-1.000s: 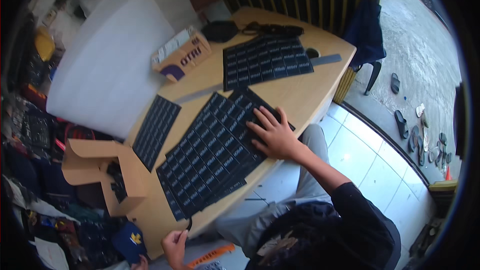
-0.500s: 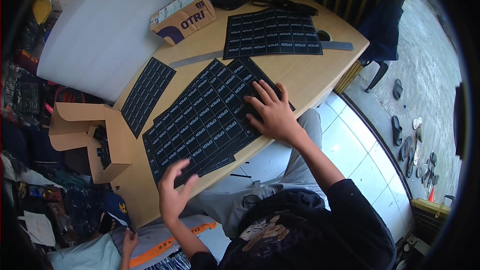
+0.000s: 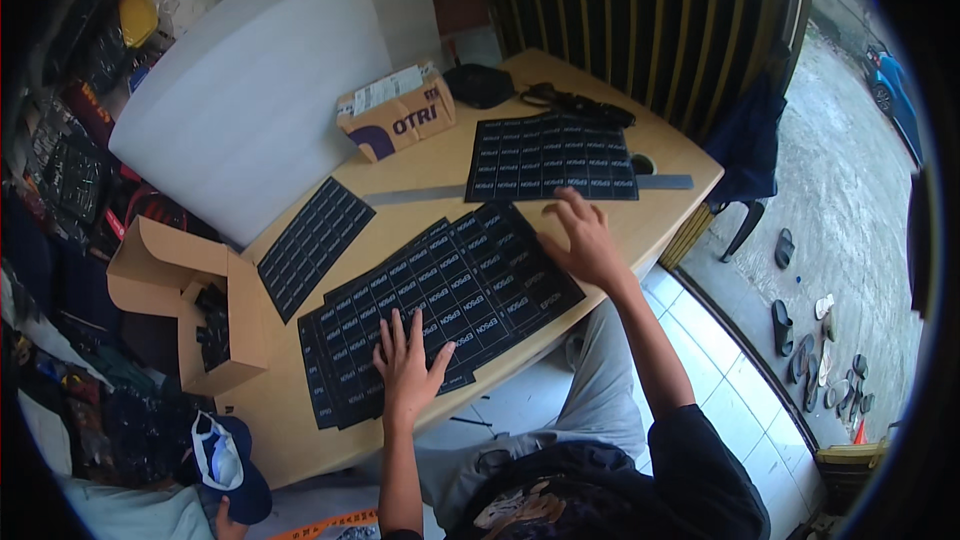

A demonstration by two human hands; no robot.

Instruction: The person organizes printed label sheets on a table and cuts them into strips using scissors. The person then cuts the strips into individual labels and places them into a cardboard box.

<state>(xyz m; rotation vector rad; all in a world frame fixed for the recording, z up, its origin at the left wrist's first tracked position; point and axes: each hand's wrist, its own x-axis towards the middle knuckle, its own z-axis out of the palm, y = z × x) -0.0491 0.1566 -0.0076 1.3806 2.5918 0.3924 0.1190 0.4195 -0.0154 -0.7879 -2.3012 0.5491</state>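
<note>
Since half a second ago the left hand [image 3: 408, 358] has slid up from the near edge onto the big black label sheet [image 3: 440, 302], and the right hand [image 3: 585, 243] has shifted to the sheet's far right corner. The smooth, pale wooden table [image 3: 660, 215] carries this glossy, grid-cut sheet along its near edge. Beyond it lie a second square black sheet [image 3: 552, 157], a narrow black strip [image 3: 314, 243] and a grey metal ruler [image 3: 420, 194]. Both hands rest flat, fingers spread wide, gripping nothing. A brown cardboard box [image 3: 396, 111] with a white label stands behind; an open carton [image 3: 185, 295] sits left.
</note>
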